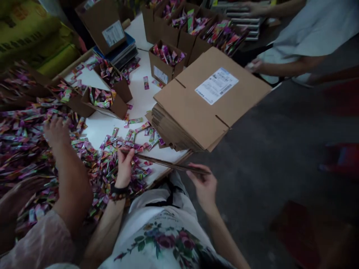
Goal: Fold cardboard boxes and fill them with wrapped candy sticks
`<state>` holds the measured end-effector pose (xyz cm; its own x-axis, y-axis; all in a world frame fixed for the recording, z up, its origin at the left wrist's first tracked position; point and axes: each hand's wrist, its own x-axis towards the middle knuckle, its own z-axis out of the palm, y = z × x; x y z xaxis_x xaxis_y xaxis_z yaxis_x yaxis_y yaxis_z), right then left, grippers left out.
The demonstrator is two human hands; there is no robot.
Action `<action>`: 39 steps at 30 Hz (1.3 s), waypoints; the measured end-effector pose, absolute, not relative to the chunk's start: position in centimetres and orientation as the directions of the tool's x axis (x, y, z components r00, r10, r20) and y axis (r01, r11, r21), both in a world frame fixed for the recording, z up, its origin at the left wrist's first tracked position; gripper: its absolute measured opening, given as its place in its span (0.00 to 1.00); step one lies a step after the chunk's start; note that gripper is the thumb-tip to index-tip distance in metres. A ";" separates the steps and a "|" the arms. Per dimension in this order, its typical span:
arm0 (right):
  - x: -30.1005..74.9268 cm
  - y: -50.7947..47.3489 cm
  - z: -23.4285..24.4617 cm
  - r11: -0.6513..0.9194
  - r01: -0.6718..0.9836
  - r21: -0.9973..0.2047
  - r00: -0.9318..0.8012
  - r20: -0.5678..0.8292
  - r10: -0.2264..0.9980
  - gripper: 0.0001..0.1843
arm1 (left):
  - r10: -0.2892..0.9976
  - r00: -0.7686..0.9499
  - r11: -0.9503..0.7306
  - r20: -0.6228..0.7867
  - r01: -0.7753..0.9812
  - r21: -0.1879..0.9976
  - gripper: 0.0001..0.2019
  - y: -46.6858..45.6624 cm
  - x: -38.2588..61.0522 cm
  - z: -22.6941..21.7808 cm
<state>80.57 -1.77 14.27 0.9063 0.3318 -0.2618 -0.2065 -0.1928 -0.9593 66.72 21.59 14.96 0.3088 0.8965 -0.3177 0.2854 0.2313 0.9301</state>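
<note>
While a co-worker's hand (pixel 56 130) sits in the sachet pile (pixel 25 149) on the tabletop (pixel 101 129), head view: left hand (pixel 125 168) and right hand (pixel 203 186) have fingers clamped on opposite ends of a long brown strip (pixel 168 164), just below the flattened carton stack (pixel 179 129).

The left hand (pixel 124 167) is raised with its fingers pinched together, while the right hand (pixel 203 185) is held farther out, its fingers likewise closed in a pinch.

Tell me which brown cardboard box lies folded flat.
The top box of the stack at the table's right edge, with a white label; the other boxes stand open, filled with colourful sachets.
</note>
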 end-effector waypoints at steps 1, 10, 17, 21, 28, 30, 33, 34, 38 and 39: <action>79.8 -1.2 12.9 -0.151 -0.275 -0.949 0.897 -0.310 0.315 0.16 | 0.901 0.296 0.217 -0.318 0.328 0.919 0.22 21.6 66.3 13.1; 77.7 1.0 10.2 -0.028 -0.643 -0.765 0.761 -0.643 0.089 0.15 | 0.734 0.524 0.308 -0.432 0.311 0.899 0.23 20.5 62.3 11.6; 75.6 3.7 7.8 -0.222 -0.041 -0.974 0.637 -0.197 0.745 0.30 | 0.641 0.607 0.477 -0.469 0.162 0.864 0.43 18.3 55.6 10.7; 78.5 1.7 6.7 -0.078 0.395 -0.916 0.044 -0.065 0.997 0.38 | 0.636 0.531 0.594 -0.560 0.126 0.795 0.47 16.0 55.0 6.1; 76.8 3.9 5.9 -0.289 0.574 -0.766 0.436 -0.012 0.900 0.51 | 0.761 0.464 0.186 -0.453 0.513 0.838 0.28 19.5 56.8 6.0; 76.1 5.2 6.1 -0.344 0.706 -0.619 0.460 0.031 0.887 0.53 | 0.619 0.601 -0.053 -0.505 0.674 0.737 0.22 20.9 56.5 8.6; 76.4 6.5 6.9 -0.242 0.890 -0.387 0.273 0.026 0.962 0.40 | 0.566 0.655 -0.444 -0.500 0.753 0.485 0.31 20.2 57.6 11.5; 76.8 6.6 7.1 -0.161 0.925 -0.344 0.172 0.004 0.985 0.35 | 0.569 0.667 -0.526 -0.481 0.745 0.410 0.40 19.2 58.4 11.8; 78.3 5.9 6.6 0.210 0.924 -0.319 -0.250 -0.091 0.964 0.31 | 0.561 0.735 -0.702 -0.381 0.666 0.253 0.66 14.7 61.3 9.8; 78.6 5.6 6.3 0.267 0.906 -0.328 -0.316 -0.107 0.943 0.35 | 0.557 0.753 -0.721 -0.351 0.648 0.246 0.66 14.1 61.6 9.1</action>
